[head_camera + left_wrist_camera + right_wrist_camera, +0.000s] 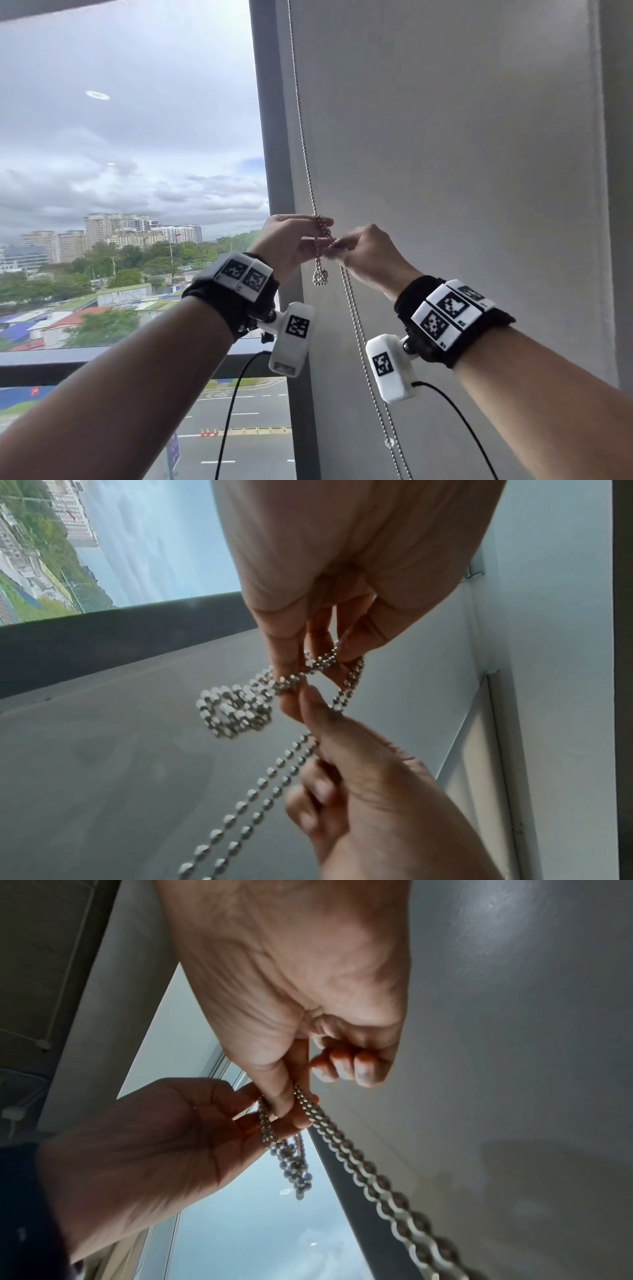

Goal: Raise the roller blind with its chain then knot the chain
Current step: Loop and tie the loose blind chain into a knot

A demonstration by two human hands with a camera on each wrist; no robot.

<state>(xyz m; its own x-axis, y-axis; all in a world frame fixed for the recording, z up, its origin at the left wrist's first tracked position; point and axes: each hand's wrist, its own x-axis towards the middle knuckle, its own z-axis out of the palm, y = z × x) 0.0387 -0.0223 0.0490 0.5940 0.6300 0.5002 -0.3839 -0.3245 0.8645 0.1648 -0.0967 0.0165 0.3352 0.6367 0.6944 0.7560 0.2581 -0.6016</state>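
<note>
A silver ball chain (302, 130) runs down the left edge of the grey roller blind (462, 144) to my two hands, which meet at chest height. My left hand (322, 233) pinches a loop of the chain between thumb and fingers. My right hand (337, 248) pinches the chain just beside it. A knotted clump of chain (320, 275) hangs below the left fingers. In the left wrist view the clump (232, 710) hangs left of both hands' fingertips. In the right wrist view my right hand (291, 1107) pinches the double strand (377, 1180), which runs down and away.
The dark window frame post (274, 154) stands just left of the chain, with the glass (130, 137) and a city view beyond. A dark sill (85, 363) crosses below my left arm. The blind covers the right side, and the chain's two strands (383, 411) hang on downward.
</note>
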